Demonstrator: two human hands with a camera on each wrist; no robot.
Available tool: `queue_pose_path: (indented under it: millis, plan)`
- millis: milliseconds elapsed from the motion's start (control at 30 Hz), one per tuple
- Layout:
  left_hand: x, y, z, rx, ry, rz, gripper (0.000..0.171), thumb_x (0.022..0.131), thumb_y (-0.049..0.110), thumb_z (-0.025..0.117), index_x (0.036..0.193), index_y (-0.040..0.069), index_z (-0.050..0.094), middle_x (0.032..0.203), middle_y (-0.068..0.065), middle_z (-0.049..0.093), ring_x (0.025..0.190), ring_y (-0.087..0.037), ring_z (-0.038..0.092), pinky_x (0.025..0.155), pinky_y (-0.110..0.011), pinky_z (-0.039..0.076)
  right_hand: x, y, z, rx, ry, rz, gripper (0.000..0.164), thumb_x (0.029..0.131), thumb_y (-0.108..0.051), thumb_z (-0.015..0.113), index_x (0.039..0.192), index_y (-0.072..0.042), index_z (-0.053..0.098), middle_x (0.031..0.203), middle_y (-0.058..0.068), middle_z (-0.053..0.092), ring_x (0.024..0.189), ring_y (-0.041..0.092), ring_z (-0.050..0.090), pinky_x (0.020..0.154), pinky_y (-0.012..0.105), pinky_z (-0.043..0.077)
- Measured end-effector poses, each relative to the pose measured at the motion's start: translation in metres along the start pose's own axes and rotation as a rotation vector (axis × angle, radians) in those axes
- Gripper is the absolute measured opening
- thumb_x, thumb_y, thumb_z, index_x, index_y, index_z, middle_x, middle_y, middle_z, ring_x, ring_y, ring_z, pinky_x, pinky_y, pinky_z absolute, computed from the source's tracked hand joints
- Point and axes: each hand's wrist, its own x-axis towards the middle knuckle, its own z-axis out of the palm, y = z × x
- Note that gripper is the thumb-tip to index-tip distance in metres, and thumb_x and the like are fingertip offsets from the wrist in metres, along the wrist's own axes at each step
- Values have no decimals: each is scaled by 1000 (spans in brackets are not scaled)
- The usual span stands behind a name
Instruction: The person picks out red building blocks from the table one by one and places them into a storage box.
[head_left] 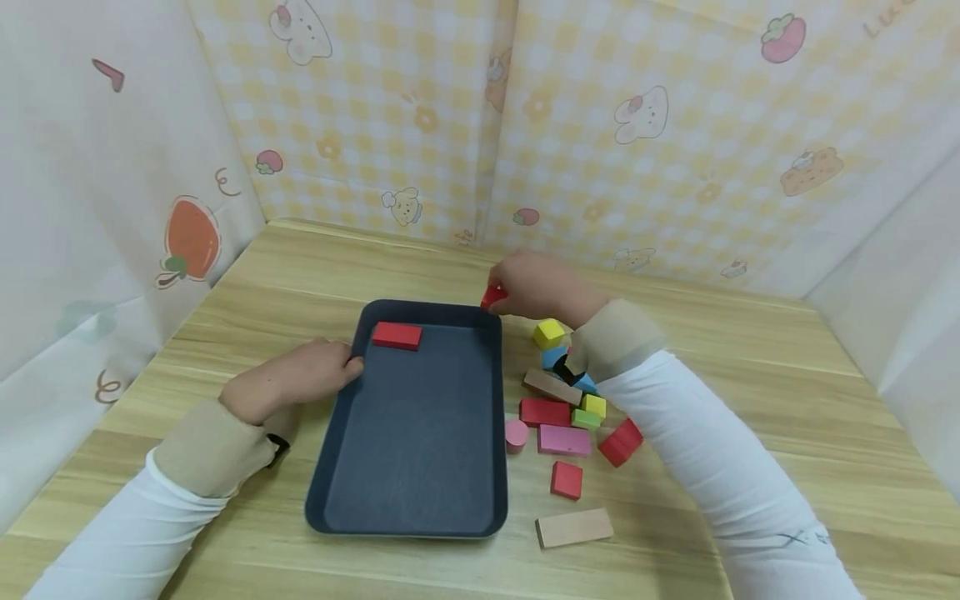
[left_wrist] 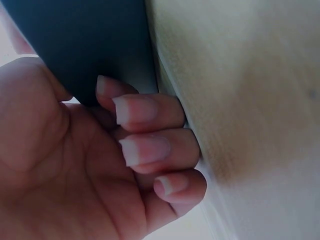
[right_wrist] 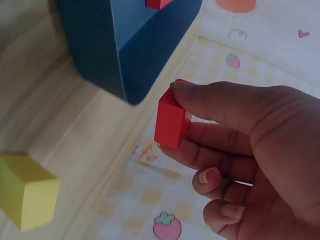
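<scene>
My right hand (head_left: 542,287) pinches a small red block (right_wrist: 171,120) between thumb and fingers, just beyond the far right corner of the dark blue tray (head_left: 411,442). At the tray's left side, my left hand (head_left: 303,377) grips the rim, thumb over the edge and the other fingers curled against the outer wall, as the left wrist view shows the curled fingers (left_wrist: 145,111). Inside the tray, near its far left corner, lies a red rectangular block (head_left: 397,335). A yellow block (right_wrist: 31,195) sits on the table below my right hand.
Right of the tray lie several loose blocks, among them a pink block (head_left: 564,440), a pink cylinder (head_left: 516,434), a red block (head_left: 545,412) and a plain wooden block (head_left: 574,528). My right forearm partly covers blue pieces (head_left: 555,358). A patterned curtain (head_left: 420,150) borders the table's back.
</scene>
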Motion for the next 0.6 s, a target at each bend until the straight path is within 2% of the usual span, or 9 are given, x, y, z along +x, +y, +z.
queue_pose_path:
  millis: [167, 400, 600]
  plan:
    - [0, 0, 0, -2, 3, 1, 36, 97, 21, 33, 63, 13, 44, 62, -3, 43, 54, -16, 39, 61, -32, 38, 6, -11, 3, -50, 8, -51, 22, 82, -37, 66, 92, -16, 66, 85, -4, 63, 75, 13, 53, 68, 27, 46]
    - [0, 0, 0, -2, -1, 0, 36, 97, 21, 32, 63, 13, 43, 62, -3, 42, 54, -16, 38, 61, -32, 37, 14, -28, 6, -61, -15, -86, 27, 82, -38, 66, 97, -15, 66, 87, -2, 63, 77, 14, 52, 69, 28, 46]
    - [0, 0, 0, 2, -9, -7, 36, 97, 21, 32, 65, 12, 45, 63, -4, 43, 56, -16, 39, 64, -33, 38, 19, -38, 15, -115, 7, -123, 23, 82, -39, 65, 91, -18, 66, 79, -5, 61, 71, 11, 52, 63, 27, 45]
